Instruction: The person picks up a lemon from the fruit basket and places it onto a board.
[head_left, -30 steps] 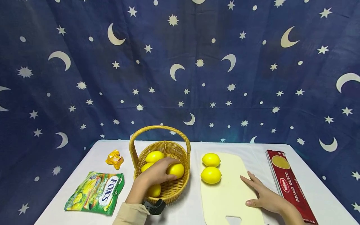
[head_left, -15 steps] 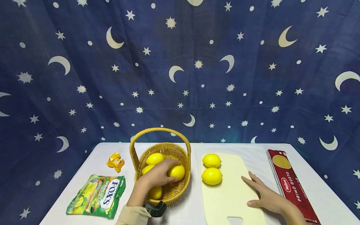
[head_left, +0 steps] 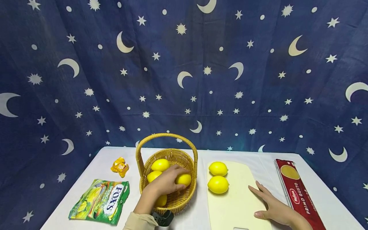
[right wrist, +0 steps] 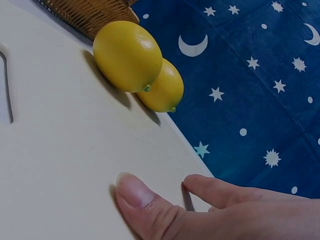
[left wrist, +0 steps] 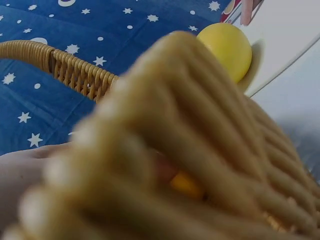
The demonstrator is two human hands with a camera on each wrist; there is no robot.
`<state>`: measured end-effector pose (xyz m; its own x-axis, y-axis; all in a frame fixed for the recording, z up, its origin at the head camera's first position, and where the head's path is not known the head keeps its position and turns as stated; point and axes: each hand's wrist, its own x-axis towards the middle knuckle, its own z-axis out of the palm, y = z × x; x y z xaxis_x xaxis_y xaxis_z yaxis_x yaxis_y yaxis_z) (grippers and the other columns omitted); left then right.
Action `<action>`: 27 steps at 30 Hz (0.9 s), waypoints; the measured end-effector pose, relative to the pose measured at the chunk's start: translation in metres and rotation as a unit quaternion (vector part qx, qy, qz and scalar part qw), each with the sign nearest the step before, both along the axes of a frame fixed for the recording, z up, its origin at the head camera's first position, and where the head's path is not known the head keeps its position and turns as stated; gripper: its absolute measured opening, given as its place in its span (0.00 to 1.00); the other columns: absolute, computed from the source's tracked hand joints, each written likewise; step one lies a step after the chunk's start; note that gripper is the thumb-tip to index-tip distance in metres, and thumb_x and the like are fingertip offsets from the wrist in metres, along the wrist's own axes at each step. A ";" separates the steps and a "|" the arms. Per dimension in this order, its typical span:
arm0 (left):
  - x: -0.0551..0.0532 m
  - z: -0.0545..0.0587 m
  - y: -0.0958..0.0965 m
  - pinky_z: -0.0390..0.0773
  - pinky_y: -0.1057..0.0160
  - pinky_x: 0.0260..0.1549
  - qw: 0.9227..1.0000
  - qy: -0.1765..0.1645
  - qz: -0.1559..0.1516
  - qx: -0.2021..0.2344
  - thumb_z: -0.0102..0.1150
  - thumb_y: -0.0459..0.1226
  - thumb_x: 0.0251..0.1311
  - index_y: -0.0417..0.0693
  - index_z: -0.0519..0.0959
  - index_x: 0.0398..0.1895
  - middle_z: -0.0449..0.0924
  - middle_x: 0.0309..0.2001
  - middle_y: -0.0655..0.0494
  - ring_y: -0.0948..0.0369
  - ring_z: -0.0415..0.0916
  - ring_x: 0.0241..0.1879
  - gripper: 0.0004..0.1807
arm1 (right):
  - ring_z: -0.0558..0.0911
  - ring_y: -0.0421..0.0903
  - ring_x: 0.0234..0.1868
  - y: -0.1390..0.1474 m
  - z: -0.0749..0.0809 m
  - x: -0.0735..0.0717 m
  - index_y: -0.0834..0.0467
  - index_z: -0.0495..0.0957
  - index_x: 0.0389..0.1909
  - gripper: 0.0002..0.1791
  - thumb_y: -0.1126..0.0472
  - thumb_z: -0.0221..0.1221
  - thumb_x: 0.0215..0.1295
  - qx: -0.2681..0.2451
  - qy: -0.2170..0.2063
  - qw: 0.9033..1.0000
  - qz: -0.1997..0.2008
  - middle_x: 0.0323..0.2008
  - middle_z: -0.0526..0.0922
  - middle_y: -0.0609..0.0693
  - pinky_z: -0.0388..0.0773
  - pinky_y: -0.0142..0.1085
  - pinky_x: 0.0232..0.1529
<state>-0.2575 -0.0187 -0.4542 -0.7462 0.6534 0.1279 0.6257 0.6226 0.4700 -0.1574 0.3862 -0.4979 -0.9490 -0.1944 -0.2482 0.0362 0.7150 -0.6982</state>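
Left hand (head_left: pixel 165 182) inside the wicker basket (head_left: pixel 176 201), fingers and thumb curled round a lemon (head_left: pixel 184 180); three more lemons (head_left: pixel 160 165) lie beside this hand and its wrist. Right hand (head_left: pixel 271 204), fingers extended and spread, lies over the edge of the cutting board (head_left: pixel 235 207), two other lemons (head_left: pixel 218 184) on the board to its left, a red packet (head_left: pixel 300 195) on the desk (head_left: pixel 263 163) to its right
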 end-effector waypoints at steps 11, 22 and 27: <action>0.002 0.002 -0.002 0.74 0.54 0.54 0.999 -0.009 0.033 0.009 0.67 0.45 0.53 0.49 0.74 0.57 0.74 0.54 0.53 0.57 0.73 0.52 0.27 | 0.39 0.75 0.69 -0.001 -0.001 0.000 0.57 0.56 0.72 0.52 0.47 0.69 0.46 0.001 0.009 1.000 0.002 0.72 0.38 0.71 0.34 0.75 0.57; 0.004 0.009 -0.006 0.75 0.54 0.53 0.998 0.050 0.030 -0.005 0.69 0.44 0.51 0.50 0.77 0.56 0.78 0.53 0.52 0.54 0.75 0.52 0.27 | 0.39 0.74 0.69 -0.005 0.001 0.002 0.56 0.56 0.72 0.51 0.47 0.69 0.47 0.002 0.011 1.000 -0.003 0.72 0.38 0.69 0.34 0.74 0.58; 0.013 0.025 -0.009 0.75 0.55 0.53 0.998 0.052 0.045 0.001 0.68 0.45 0.52 0.50 0.76 0.57 0.79 0.53 0.56 0.57 0.75 0.53 0.28 | 0.39 0.75 0.69 -0.004 0.001 0.003 0.57 0.57 0.71 0.52 0.47 0.69 0.46 0.005 0.011 1.000 -0.005 0.72 0.39 0.70 0.34 0.74 0.58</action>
<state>-0.2448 -0.0276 -0.4292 -0.7838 0.5847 0.2094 0.6136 0.6770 0.4063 -0.1545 0.3821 -0.4969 -0.9563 -0.1823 -0.2286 0.0278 0.7216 -0.6918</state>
